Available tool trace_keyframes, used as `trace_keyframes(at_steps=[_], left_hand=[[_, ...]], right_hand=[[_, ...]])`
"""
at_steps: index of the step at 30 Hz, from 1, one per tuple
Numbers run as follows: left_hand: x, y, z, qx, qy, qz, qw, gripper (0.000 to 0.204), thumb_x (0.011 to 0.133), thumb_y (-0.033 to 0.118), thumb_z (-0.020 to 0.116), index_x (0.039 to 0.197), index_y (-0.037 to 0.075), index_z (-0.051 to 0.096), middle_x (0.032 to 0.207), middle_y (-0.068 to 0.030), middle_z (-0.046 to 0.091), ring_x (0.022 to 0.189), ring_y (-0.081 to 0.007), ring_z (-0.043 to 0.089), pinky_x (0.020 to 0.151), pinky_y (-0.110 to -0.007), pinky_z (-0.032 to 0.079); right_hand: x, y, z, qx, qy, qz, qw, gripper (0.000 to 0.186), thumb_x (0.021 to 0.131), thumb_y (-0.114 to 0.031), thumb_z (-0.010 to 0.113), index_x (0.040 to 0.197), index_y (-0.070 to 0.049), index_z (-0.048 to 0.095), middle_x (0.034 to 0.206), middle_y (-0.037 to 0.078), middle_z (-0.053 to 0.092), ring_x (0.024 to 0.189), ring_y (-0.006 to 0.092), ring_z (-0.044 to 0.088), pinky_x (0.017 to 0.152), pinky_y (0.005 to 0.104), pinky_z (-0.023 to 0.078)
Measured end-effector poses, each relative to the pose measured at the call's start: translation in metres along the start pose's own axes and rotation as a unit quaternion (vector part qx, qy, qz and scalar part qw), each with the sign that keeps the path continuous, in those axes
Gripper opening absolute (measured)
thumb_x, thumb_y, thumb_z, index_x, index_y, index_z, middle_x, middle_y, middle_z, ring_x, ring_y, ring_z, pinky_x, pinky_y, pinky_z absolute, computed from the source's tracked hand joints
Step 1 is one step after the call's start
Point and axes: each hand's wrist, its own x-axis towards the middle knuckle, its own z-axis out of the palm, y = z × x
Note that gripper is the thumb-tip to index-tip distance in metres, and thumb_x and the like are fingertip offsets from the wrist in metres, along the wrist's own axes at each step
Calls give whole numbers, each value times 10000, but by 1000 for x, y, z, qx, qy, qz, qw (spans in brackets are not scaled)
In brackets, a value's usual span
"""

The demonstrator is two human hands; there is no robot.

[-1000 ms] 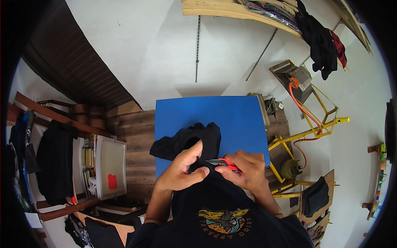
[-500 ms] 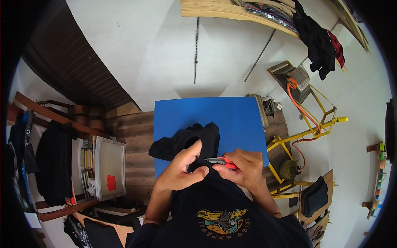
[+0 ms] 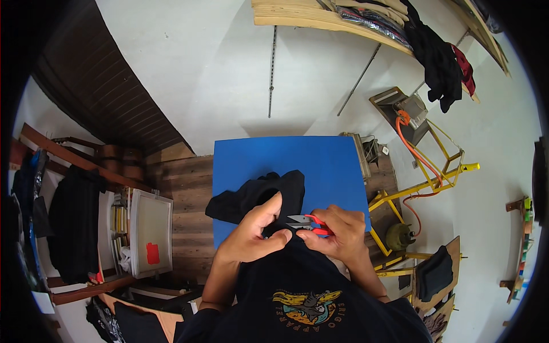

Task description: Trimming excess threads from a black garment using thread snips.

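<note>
Fingers [image 3: 269, 243] of my left hand [image 3: 251, 237] pinch soft black cloth [image 3: 257, 197].
Right hand [image 3: 337, 234] grips red-handled snips [image 3: 306, 222] over the flat blue table [image 3: 286, 157].

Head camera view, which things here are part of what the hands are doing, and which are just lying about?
In use:
- black garment, pinched by the left hand
- red-handled snips, held in the right hand
- blue table top under the garment

Lying about:
- white framed screen on the left
- yellow metal stand with orange hose
- dark clothes hanging on the wall shelf
</note>
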Motion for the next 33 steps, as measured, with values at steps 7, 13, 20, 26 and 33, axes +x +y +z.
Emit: trace_keyframes(at_steps=[7,13,20,26,33], left_hand=[[3,9,7,-26,31,-13,999,680,814,-50,560,1427,-73,265,987,17,458,867,-50,423,780,-214,381],[0,2,2,-17,6,2,1000,722,808,-58,548,1455,-67,226,1142,-6,492,980,-64,462,871,-227,384],[0,1,0,-67,-9,4,998,796,757,-84,521,1473,-74,173,1401,-59,409,1188,-98,434,980,-228,325],[-6,-5,0,-125,-5,-41,991,853,703,14,588,1440,-136,184,1416,-167,414,1284,-185,432,1059,-283,310],[-7,-8,-4,-113,-25,-43,992,717,691,2,576,1367,-76,351,1090,5,493,867,-18,400,651,-146,329]], right_hand=[[2,3,2,-9,1,-31,999,297,670,-249,844,733,-66,618,543,3,486,421,149,486,386,280,359],[1,3,4,11,23,-9,1000,294,673,-258,842,730,-72,621,547,3,494,419,148,489,384,280,355],[-1,6,6,-19,17,-17,1000,315,677,-282,844,742,-64,626,559,9,503,424,151,499,387,281,368],[1,9,5,-31,45,-23,998,308,692,-276,834,765,-61,626,576,15,508,433,154,506,395,279,374],[3,9,4,-18,57,-20,998,310,694,-273,833,772,-57,625,582,16,512,436,155,509,396,277,377]])
